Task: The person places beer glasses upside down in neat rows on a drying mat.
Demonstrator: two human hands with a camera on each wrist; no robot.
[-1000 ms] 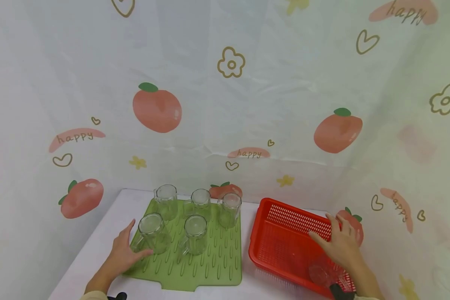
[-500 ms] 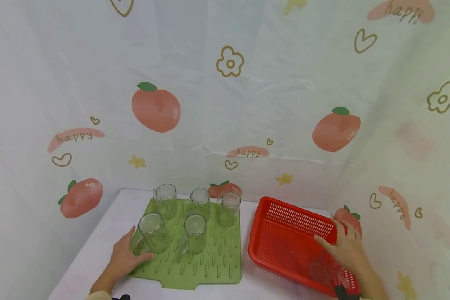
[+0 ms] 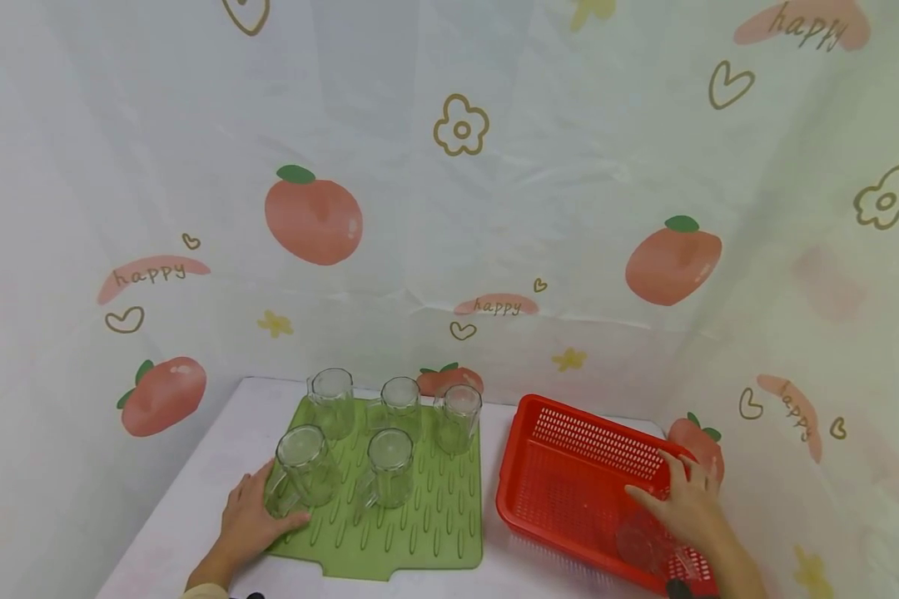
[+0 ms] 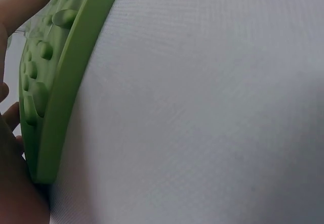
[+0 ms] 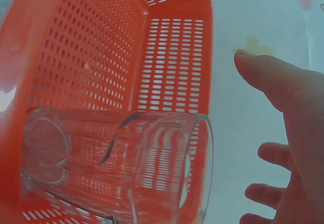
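Note:
My left hand (image 3: pixel 247 520) is at the left front corner of a green ridged mat (image 3: pixel 427 532), thumb reaching over the ridges, fingers along the left side. In the left wrist view the mat's thick edge (image 4: pixel 71 77) runs past the hand. A clear glass mug (image 3: pixel 307 466) with a handle stands just beyond the fingers. My right hand (image 3: pixel 689 503), fingers spread and holding nothing, is over the right end of a red perforated basket (image 3: pixel 547 541). Below it a glass mug (image 5: pixel 111 153) lies in the basket, its open rim towards the hand's side in the right wrist view.
Several more glass mugs stand on the mat, among them a front one (image 3: pixel 391 466), a back left one (image 3: pixel 333 403) and a back right one (image 3: pixel 459 420). The white table (image 3: pixel 202 466) ends at a fruit-printed curtain (image 3: pixel 389 291).
My left hand has shifted slightly inward along the mat's corner. The right hand has moved a little down and to the right over the basket. Mugs, mat and basket keep their places.

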